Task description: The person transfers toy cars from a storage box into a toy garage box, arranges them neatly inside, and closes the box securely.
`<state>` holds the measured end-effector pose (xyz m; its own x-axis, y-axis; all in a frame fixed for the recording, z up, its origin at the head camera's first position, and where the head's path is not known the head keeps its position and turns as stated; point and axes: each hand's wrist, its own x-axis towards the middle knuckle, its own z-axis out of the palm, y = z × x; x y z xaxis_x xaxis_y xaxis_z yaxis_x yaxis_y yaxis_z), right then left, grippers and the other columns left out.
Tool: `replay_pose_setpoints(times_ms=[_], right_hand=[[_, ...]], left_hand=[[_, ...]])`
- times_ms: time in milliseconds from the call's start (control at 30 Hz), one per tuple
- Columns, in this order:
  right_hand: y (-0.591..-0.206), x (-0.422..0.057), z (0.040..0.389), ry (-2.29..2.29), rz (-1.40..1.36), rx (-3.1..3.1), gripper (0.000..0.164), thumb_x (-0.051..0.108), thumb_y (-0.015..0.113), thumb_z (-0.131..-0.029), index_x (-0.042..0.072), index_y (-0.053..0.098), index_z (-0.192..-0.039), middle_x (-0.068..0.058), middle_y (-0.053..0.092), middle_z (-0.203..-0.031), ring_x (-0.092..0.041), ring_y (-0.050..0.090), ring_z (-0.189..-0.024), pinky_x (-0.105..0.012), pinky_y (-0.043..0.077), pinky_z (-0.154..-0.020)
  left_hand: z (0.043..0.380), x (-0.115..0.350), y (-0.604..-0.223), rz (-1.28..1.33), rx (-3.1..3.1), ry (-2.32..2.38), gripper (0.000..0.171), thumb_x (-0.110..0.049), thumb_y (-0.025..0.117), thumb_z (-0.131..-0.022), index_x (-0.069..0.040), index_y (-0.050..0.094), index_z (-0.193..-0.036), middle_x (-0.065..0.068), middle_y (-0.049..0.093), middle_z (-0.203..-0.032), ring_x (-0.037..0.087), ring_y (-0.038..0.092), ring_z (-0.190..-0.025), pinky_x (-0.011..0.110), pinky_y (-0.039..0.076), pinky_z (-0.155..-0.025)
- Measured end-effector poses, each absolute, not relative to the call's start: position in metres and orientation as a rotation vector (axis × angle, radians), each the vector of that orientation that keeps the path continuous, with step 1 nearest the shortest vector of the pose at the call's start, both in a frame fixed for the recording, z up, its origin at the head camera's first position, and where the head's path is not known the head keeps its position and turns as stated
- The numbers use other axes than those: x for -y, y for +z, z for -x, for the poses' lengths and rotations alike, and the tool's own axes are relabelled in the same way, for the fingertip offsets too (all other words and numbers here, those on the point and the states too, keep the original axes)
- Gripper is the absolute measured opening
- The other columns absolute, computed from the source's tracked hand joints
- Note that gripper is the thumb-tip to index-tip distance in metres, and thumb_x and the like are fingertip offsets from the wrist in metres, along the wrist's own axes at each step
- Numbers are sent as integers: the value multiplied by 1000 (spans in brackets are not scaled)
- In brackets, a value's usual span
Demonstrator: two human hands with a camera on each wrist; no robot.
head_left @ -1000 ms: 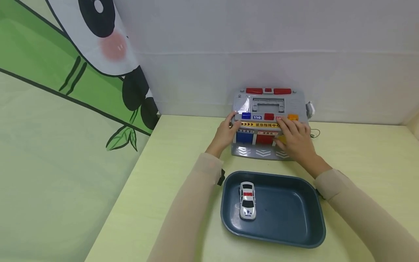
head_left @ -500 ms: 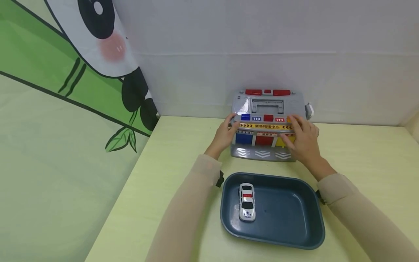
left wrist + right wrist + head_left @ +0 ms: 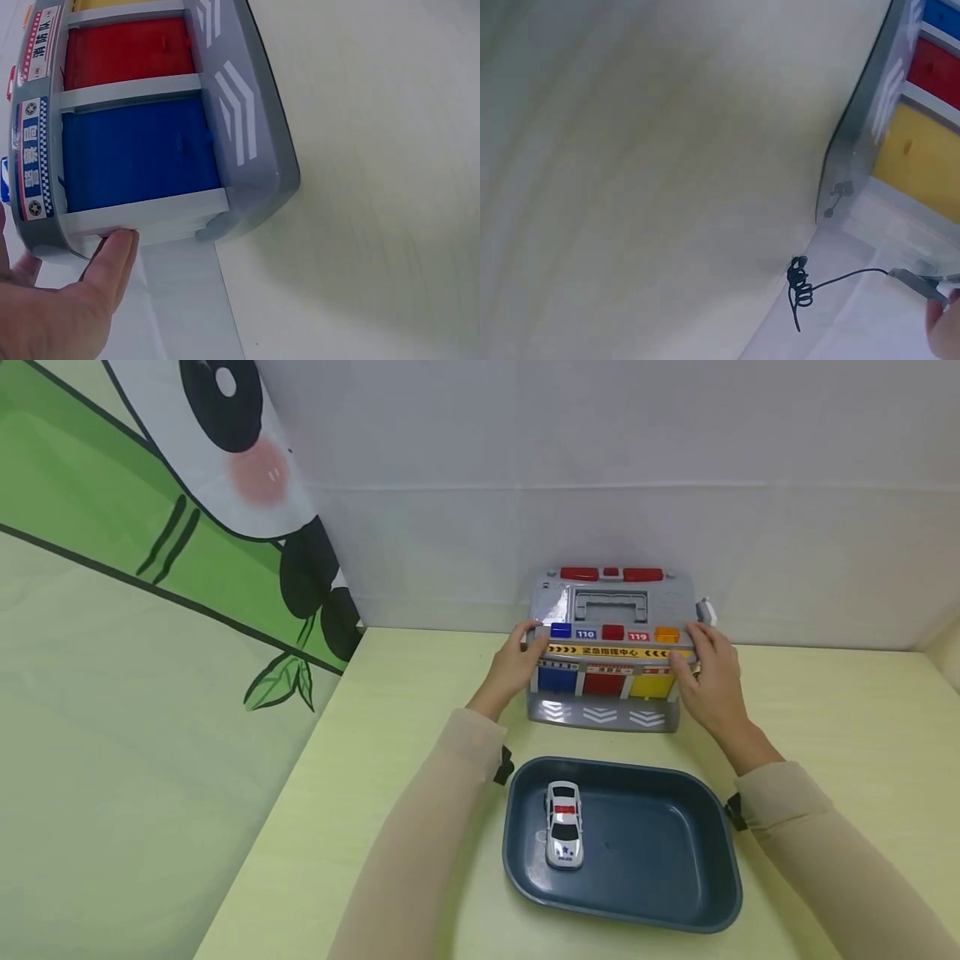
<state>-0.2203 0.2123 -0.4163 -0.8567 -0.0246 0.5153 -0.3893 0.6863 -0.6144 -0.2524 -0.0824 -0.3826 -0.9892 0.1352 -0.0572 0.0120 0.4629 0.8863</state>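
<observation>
A grey toy garage [image 3: 612,601] stands against the wall at the back of the table, with blue [image 3: 139,154], red [image 3: 129,52] and yellow [image 3: 919,161] doors, all down. My left hand [image 3: 513,667] grips its left end, one digit lying along the white side wall in the left wrist view. At the opposite end my right hand [image 3: 712,683] holds the front right corner, fingers on the roof edge and thumb at the front. Only a bit of that hand shows in the right wrist view. A white toy police car [image 3: 564,824] lies in a dark blue tray [image 3: 641,920].
The tray sits on the pale table [image 3: 390,793] between my forearms. A coiled black cord [image 3: 800,283] hangs off a grey piece beside the garage's right end. A white cloth wall [image 3: 450,543] closes off the back; a cartoon panda drape [image 3: 187,635] is at left.
My right hand has slid right, off the garage's front and buttons, to its right corner. The yellow door and button are uncovered now. My left hand keeps its place.
</observation>
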Motion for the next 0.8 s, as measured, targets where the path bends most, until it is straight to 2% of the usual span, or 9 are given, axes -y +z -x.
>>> replay_pose_setpoints(times_ms=[133, 333, 433, 533, 600, 667, 800], right_hand=[[-408, -212, 218, 1203, -246, 2512, 58, 30, 47, -102, -6, 35, -146, -28, 25, -149, -45, 29, -129, -62, 32, -99], [-400, -220, 218, 1412, -189, 2620, 58, 36, 45, -103, 5, 32, -151, -28, 24, -150, -49, 39, -123, -62, 40, -92], [-399, -224, 217, 1535, -155, 2630, 59, 40, 45, -103, 12, 31, -152, -25, 28, -150, -46, 48, -119, -44, 47, -88], [-399, -224, 218, 1640, -129, 2609, 59, 42, 46, -102, 15, 31, -153, -25, 39, -144, -30, 53, -114, -25, 46, -83], [-399, -224, 218, 1705, -114, 2582, 58, 41, 47, -102, 16, 32, -152, -25, 44, -138, -20, 52, -110, -20, 47, -82], [-398, -223, 219, 1771, -101, 2563, 58, 41, 48, -102, 17, 32, -152, -24, 43, -138, -18, 51, -111, -27, 48, -90], [-392, -222, 220, 1923, -52, 2546, 60, 39, 49, -101, 18, 27, -153, -25, 33, -144, -32, 44, -121, -50, 38, -103]], left_hand=[[253, 81, -378, -85, -2584, 1573, 53, -55, 42, -100, -24, 41, -142, 16, 52, -137, 33, 51, -120, 50, 45, -95], [256, 76, -375, -47, -2590, 1561, 52, -57, 43, -98, -22, 43, -136, 15, 55, -131, 34, 51, -120, 53, 43, -97], [257, 74, -375, -21, -2579, 1562, 51, -58, 43, -98, -22, 43, -134, 15, 55, -130, 33, 50, -121, 54, 41, -98], [258, 72, -373, 7, -2563, 1573, 49, -56, 45, -98, -22, 44, -133, 14, 56, -128, 33, 50, -120, 54, 40, -99], [258, 72, -370, 22, -2552, 1577, 49, -55, 46, -98, -22, 44, -134, 14, 56, -126, 33, 51, -120, 54, 40, -98], [259, 71, -369, 37, -2535, 1578, 48, -54, 47, -98, -22, 44, -134, 14, 57, -125, 33, 51, -119, 54, 40, -99], [261, 70, -368, 58, -2518, 1584, 46, -51, 49, -98, -22, 45, -134, 14, 57, -124, 32, 50, -119, 53, 40, -99]])
